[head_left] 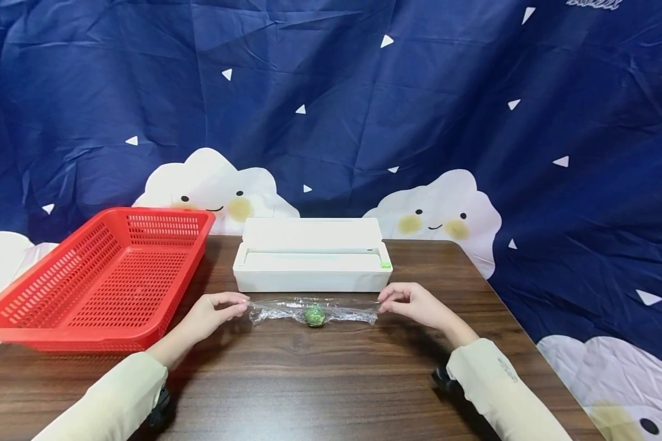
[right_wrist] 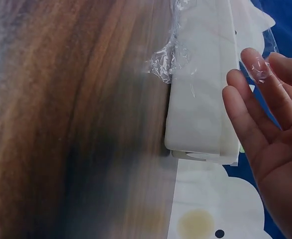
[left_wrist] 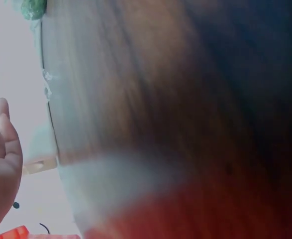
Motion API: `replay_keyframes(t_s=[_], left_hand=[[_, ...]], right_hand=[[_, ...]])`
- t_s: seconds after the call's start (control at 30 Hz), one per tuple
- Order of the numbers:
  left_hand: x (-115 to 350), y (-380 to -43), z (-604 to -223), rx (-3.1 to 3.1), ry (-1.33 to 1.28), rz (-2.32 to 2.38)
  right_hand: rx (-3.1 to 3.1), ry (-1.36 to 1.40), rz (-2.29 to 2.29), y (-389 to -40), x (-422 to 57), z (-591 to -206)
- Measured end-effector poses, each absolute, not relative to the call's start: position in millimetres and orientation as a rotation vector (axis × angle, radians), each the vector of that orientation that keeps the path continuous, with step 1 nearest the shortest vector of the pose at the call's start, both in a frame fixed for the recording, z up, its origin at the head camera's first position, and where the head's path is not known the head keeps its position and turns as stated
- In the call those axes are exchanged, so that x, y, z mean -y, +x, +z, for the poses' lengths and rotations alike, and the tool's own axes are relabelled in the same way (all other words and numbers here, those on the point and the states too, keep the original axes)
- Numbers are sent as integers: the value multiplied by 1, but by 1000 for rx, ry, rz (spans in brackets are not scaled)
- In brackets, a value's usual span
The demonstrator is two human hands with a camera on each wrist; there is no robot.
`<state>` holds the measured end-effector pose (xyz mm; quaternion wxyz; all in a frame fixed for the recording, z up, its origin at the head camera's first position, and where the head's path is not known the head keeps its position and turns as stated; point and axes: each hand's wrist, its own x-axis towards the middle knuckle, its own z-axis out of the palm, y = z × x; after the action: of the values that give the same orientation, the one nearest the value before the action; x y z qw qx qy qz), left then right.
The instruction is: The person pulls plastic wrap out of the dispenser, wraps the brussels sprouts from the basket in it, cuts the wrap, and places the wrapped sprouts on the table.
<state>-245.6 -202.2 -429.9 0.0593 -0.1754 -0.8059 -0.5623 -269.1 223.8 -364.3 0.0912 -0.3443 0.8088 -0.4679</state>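
Note:
A small round green thing (head_left: 314, 316), like a small leafy vegetable, sits in the middle of a strip of clear plastic wrap (head_left: 280, 311). The strip stretches sideways between both hands, its lower edge crumpled. My left hand (head_left: 212, 316) pinches the left end between thumb and fingertips. At the right end, the thumb and index finger of my right hand (head_left: 416, 306) pinch the film, a bit of which shows over the fingertip in the right wrist view; the other fingers are extended. Just behind the wrap stands a long white box (head_left: 309, 282) with its lid (head_left: 312, 233) raised.
To the left, a red plastic basket (head_left: 60, 334) with slotted walls reaches past the table's left side. A small green tab (head_left: 385, 265) sits at the box's right end. Brown wood-grain table (head_left: 309, 386) lies beneath; a blue curtain (head_left: 331, 92) with clouds hangs behind.

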Motion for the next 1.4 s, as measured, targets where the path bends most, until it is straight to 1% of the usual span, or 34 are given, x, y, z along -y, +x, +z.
replay_keyframes(t_s=[0.3,0.4,0.53,0.6,0.83,1.03,1.13,1.3,1.4], left_hand=[[205,-237,-429,2569,-684,-1494],[200,-227,-417,2630,-709,-1387],[203,-226,-418,2684,-783,-1317],[207,-230,-425,2700,-857,-1274],[209,-233,-431,2738,-1077,-961],[209,-233,-430,2678,-1206,-756],[209,-233,-429,2663,-1225,-731],[210,-230,-429,2729,-1140,-710],[211,-230,-430,2728,-1142,-674]], right_hand=[[-2485,-1025,-1167,-261,-229,-368],[-2428,-1066,-1159,-263,-233,-374],[-2362,-1131,-1157,-272,-241,-392],[-2345,-1156,-1141,-277,-244,-400],[-2364,-1238,-1014,-279,-243,-408],[-2446,-1190,-913,-278,-241,-408],[-2470,-1193,-899,-277,-240,-408],[-2497,-1221,-892,-278,-240,-410],[-2490,-1239,-906,-279,-240,-413]])
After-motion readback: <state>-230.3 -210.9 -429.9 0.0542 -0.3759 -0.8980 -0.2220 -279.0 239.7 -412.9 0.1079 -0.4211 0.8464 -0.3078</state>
